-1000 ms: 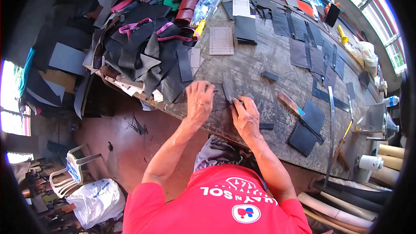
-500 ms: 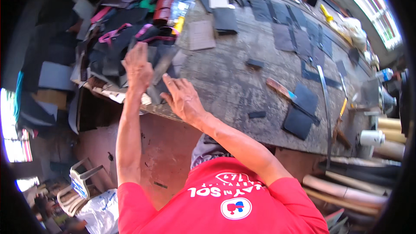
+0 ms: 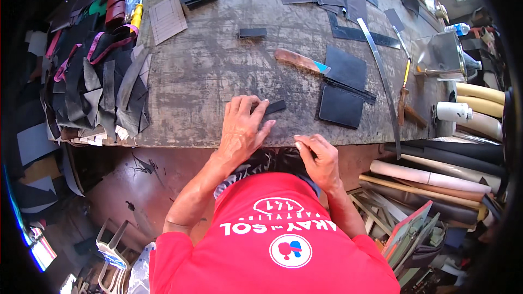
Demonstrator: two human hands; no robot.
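1. The strip (image 3: 274, 107) under the left hand (image 3: 243, 128) was black.
2. The bench (image 3: 207, 71) beneath it was mottled grey.
3. Panels (image 3: 343, 87) beyond the right hand (image 3: 320, 158) were black.

A red short-sleeved shirt fills the lower middle of the frame, with white lettering and a round white emblem holding small red and blue shapes. Both forearms are bare, without watch, rings or gloves. A dark patterned cloth shows just above the shirt.

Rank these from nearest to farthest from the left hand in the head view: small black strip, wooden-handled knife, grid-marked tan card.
From the left hand:
1. Small black leather strip, touching its fingertips.
2. Wooden-handled knife, farther up the bench, to the right.
3. Grid-marked tan card, far end, left.
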